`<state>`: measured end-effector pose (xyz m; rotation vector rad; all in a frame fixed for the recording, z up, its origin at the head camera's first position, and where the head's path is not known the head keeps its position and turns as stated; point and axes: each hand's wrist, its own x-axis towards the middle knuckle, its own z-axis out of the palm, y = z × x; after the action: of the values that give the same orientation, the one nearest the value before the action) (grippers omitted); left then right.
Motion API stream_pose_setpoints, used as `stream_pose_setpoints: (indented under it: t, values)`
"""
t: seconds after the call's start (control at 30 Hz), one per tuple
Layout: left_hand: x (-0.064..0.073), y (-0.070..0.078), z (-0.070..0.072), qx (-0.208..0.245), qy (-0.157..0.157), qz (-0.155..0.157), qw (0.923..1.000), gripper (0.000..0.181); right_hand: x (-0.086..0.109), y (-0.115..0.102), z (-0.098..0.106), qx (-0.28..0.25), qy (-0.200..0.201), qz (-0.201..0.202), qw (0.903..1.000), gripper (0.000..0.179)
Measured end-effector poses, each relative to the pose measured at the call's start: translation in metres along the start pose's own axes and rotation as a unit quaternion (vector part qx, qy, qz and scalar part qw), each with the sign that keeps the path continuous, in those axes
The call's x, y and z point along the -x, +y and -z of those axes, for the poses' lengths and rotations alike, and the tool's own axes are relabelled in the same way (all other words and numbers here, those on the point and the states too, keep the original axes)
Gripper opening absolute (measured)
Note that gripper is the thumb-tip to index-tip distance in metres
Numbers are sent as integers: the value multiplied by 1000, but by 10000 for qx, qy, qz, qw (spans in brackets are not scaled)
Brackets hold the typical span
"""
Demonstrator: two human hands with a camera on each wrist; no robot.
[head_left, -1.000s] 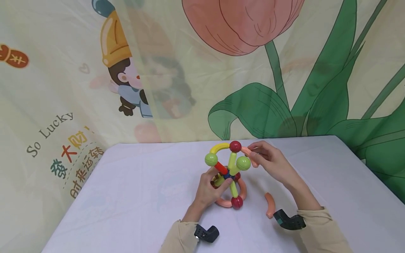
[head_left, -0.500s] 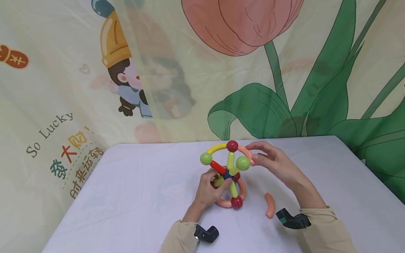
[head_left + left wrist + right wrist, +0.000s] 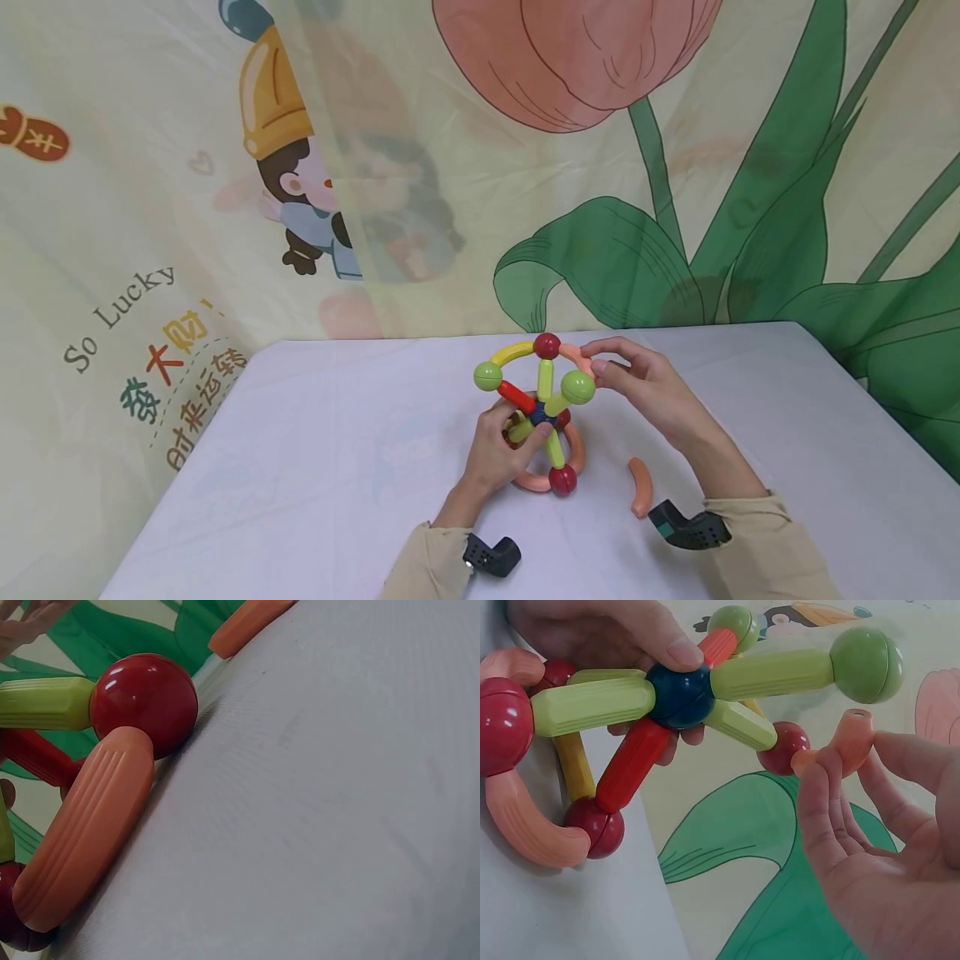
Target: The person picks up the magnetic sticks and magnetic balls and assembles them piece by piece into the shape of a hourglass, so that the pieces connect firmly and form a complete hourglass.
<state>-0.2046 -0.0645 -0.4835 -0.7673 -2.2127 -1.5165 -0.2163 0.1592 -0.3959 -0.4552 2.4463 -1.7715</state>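
Note:
My left hand (image 3: 492,448) grips a magnetic ball-and-rod structure near its dark blue centre ball (image 3: 542,414), the thumb lying on that ball. Straight green and red rods fan out from the centre to red and green balls. My right hand (image 3: 656,392) pinches a salmon curved rod (image 3: 851,742) whose far end meets the top red ball (image 3: 547,346). The rod's other end is free in the right wrist view, near the front green ball (image 3: 868,666). A yellow curved rod (image 3: 512,352) joins the top red ball to the left green ball (image 3: 487,376).
A loose salmon curved rod (image 3: 641,487) lies on the white-covered table (image 3: 315,483), right of the structure. The structure's lower ring, with salmon rods (image 3: 90,832) and red balls (image 3: 145,703), stands at the tabletop. A printed cloth (image 3: 420,167) hangs behind the table.
The top red ball, yellow rod and left green ball have shifted slightly left. The right hand's grip on the salmon rod has moved toward its lower end. The left hand stays nearly still.

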Motion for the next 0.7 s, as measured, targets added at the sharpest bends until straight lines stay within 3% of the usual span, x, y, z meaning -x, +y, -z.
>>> stream_pose_setpoints:
  t: [0.13,0.43,0.7]
  values:
    - [2,-12,-3,2,5,-86,10000,36,1,-1,0,-26,-19,-43,10000,34]
    - [1,-11,-2,-43,-5,-235,9997,40,2,-3,1,-68,-83,-135,9999,29]
    - [-1,-10,-2,-89,96,-255,9996,39,1,-1,2,-4,-112,12,9999,32]
